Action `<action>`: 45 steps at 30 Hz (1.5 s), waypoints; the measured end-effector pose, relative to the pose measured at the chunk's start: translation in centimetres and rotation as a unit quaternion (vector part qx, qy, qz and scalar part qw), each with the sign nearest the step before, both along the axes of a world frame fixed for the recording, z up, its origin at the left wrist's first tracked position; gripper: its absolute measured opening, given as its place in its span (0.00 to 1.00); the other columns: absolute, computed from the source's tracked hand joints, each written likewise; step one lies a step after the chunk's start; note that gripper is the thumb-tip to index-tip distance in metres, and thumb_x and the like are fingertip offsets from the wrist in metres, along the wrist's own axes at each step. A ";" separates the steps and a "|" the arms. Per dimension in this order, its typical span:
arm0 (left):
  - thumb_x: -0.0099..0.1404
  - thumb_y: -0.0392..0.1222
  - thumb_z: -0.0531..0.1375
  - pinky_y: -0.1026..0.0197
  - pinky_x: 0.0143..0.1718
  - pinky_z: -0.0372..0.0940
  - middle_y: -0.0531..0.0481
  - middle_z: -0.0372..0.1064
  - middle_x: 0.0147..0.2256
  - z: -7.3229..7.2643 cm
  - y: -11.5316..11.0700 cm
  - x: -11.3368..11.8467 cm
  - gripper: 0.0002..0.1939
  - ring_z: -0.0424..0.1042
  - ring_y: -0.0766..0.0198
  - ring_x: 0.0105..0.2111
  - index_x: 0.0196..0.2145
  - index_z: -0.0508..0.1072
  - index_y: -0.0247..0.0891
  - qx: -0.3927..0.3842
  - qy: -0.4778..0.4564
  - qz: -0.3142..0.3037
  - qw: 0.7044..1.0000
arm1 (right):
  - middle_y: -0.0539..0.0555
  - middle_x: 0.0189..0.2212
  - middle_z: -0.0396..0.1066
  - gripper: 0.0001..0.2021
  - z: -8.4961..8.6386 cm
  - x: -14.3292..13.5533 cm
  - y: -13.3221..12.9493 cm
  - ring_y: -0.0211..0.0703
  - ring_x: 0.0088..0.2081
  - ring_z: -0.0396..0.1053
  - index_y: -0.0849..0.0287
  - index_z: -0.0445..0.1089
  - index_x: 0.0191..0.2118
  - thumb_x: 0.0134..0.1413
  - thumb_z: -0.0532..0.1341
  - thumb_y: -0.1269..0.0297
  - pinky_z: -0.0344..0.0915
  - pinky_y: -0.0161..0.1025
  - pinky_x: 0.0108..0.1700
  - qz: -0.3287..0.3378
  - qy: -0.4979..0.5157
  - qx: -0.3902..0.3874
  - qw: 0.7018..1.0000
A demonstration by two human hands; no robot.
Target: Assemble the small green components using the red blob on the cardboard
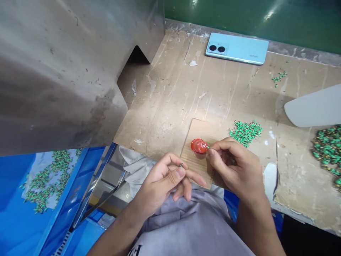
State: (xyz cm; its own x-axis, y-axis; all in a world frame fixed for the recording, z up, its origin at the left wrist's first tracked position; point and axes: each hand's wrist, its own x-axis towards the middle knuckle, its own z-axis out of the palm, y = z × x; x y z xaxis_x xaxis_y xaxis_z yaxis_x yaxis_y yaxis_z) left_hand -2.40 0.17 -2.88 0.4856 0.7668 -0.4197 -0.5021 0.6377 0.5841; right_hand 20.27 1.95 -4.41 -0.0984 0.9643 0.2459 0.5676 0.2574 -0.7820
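Taking the red dish [193, 146] as clock centre: nearest, between seven and eight o'clock, pinching one tiny green piece [181, 165] between thumb and index finger of the left hand [170, 179], with the other fingers loosely spread. At four o'clock, with the right hand [237, 163], pinching a second green piece [208, 147] by thumb and index finger at the dish's three o'clock edge; cannot tell if touching the dish. Probably next to weightless, stiff in the body, easy to drop or flick away, maybe slick if wet, perhaps bendable at the ends. Best taken by the green body, fingertips only, light squeeze, leaving one end free. Bright green, short and slim, with dark and pale bits showing among the piled ones; too small for finer detail. In the dish, glossy red at the rim, shiny and paler inside; cannot tell whether liquid. Set on a cardboard piece [204, 129] on the bench [173, 117]. Between two and three o'clock, heaped loosely in a green pile [246, 132]. At three o'clock, well apart, heaped darker in a larger pile [327, 147], beside a pale grey panel [314, 108]. Farthest, at one o'clock: lying flat, a light-blue phone [245, 49].
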 end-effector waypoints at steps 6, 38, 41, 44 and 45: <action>0.64 0.53 0.81 0.68 0.25 0.59 0.53 0.73 0.26 0.1 -0.2 -0.2 0.19 0.66 0.70 0.24 0.39 0.85 0.35 -0.018 0.125 0.006 0.992 | 0.48 0.29 0.72 0.07 -0.1 0.1 0.0 0.38 0.26 0.67 0.53 0.74 0.39 0.72 0.66 0.72 0.62 0.38 0.27 0.001 0.008 -0.010 1.000; 0.61 0.49 0.84 0.64 0.30 0.78 0.46 0.86 0.32 0.1 0.1 0.3 0.19 0.88 0.57 0.30 0.40 0.87 0.35 -0.042 0.113 0.029 0.992 | 0.45 0.30 0.70 0.08 0.5 -0.6 -2.3 0.34 0.25 0.64 0.52 0.73 0.41 0.73 0.67 0.72 0.61 0.33 0.25 -0.061 0.100 -0.055 0.992; 0.61 0.49 0.84 0.66 0.27 0.75 0.43 0.88 0.33 0.0 0.1 0.5 0.19 0.87 0.59 0.30 0.41 0.88 0.34 -0.034 0.109 0.040 0.993 | 0.44 0.29 0.70 0.09 0.7 -0.4 -2.0 0.33 0.24 0.62 0.52 0.74 0.39 0.72 0.68 0.73 0.59 0.33 0.24 -0.066 0.096 -0.055 0.992; 0.62 0.46 0.84 0.69 0.29 0.76 0.44 0.89 0.36 0.0 0.1 0.6 0.14 0.87 0.62 0.31 0.37 0.88 0.36 -0.027 0.076 0.047 0.996 | 0.44 0.28 0.69 0.08 1.2 -0.7 -2.2 0.34 0.24 0.64 0.52 0.74 0.40 0.72 0.67 0.73 0.60 0.34 0.25 -0.004 0.120 -0.056 0.991; 0.63 0.46 0.83 0.69 0.32 0.77 0.44 0.90 0.37 0.1 0.1 0.6 0.13 0.87 0.63 0.32 0.37 0.89 0.37 -0.029 0.066 0.046 0.996 | 0.45 0.28 0.69 0.08 1.3 -0.9 -2.4 0.35 0.25 0.65 0.52 0.74 0.41 0.72 0.67 0.73 0.61 0.35 0.26 0.016 0.132 -0.057 0.989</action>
